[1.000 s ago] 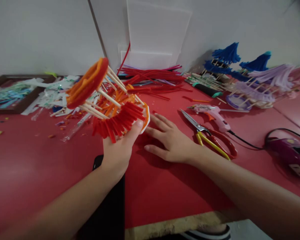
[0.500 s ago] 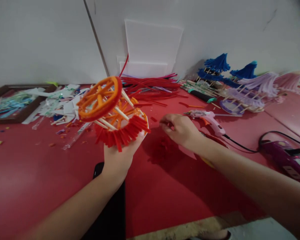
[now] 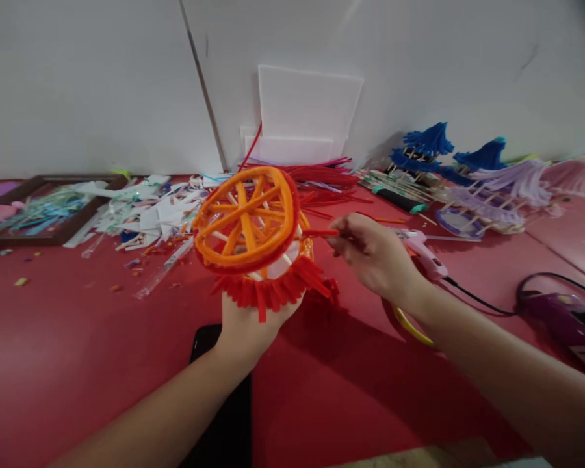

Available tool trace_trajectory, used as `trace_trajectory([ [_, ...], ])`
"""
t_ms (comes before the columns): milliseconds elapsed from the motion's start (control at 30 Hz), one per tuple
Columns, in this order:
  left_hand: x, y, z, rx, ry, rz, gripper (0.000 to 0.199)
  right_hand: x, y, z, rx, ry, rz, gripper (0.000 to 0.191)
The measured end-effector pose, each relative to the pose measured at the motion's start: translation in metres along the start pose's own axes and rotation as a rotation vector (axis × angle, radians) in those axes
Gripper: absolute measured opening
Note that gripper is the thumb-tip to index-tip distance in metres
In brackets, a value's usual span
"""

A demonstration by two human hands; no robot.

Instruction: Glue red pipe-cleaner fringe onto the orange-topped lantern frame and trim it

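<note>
My left hand [image 3: 253,325] is wrapped around the base of a model carousel [image 3: 246,218] made of pipe cleaners and sticks. It has an orange spoked wheel with a red rim on top, pale sticks between its tiers, and a red fringe [image 3: 268,292] around the lower tier. My left fingers are mostly hidden beneath that fringe. Just right of the wheel, my right hand [image 3: 375,253] pinches the end of a short red pipe cleaner piece [image 3: 320,232]. The piece points left toward the carousel; whether it touches cannot be told. More red pieces [image 3: 326,302] lie on the table below.
A pink glue gun [image 3: 426,257] lies behind my right wrist, its cord near a purple device [image 3: 560,325]. Blue models [image 3: 426,140] and lilac models [image 3: 511,172] stand back right. Red pipe cleaners [image 3: 322,174], scraps [image 3: 163,211] and a brown tray [image 3: 73,224] line the back. A black phone-like object [image 3: 224,409] lies in front.
The carousel has moved right and its wheel now faces me more. My right hand has risen from above the table to beside it, now showing a red pipe cleaner piece in its fingers.
</note>
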State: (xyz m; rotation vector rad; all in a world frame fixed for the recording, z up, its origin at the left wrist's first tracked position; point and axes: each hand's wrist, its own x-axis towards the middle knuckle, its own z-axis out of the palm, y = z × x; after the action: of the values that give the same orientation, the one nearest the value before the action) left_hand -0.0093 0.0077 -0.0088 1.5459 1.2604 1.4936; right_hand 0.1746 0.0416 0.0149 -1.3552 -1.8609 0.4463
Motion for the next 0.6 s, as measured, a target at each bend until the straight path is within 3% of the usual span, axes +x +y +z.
trace_trajectory([
  [100, 0.001, -0.001, 0.0, -0.058, -0.009, 0.004, 0.037, -0.02, -0.01, -0.014, 0.121, 0.036, 0.015, 0.004],
  [167, 0.001, 0.002, -0.001, -0.083, -0.04, -0.034, 0.036, -0.033, -0.018, -0.016, 0.32, 0.077, 0.044, 0.003],
  [267, 0.001, 0.007, -0.002, -0.13, -0.145, -0.084, 0.034, -0.046, -0.029, -0.014, 0.62, 0.023, 0.067, 0.004],
  [367, 0.001, 0.013, -0.001, -0.165, -0.24, -0.089, 0.031, -0.053, -0.038, -0.012, 0.711, 0.001, 0.044, 0.004],
  [433, 0.001, 0.014, 0.0, -0.163, -0.264, -0.08, 0.027, -0.057, -0.041, -0.013, 0.584, 0.072, -0.039, 0.006],
  [600, -0.001, 0.017, 0.002, -0.22, -0.29, -0.137, 0.029, -0.064, -0.045, -0.022, -0.108, 0.287, -0.388, 0.023],
])
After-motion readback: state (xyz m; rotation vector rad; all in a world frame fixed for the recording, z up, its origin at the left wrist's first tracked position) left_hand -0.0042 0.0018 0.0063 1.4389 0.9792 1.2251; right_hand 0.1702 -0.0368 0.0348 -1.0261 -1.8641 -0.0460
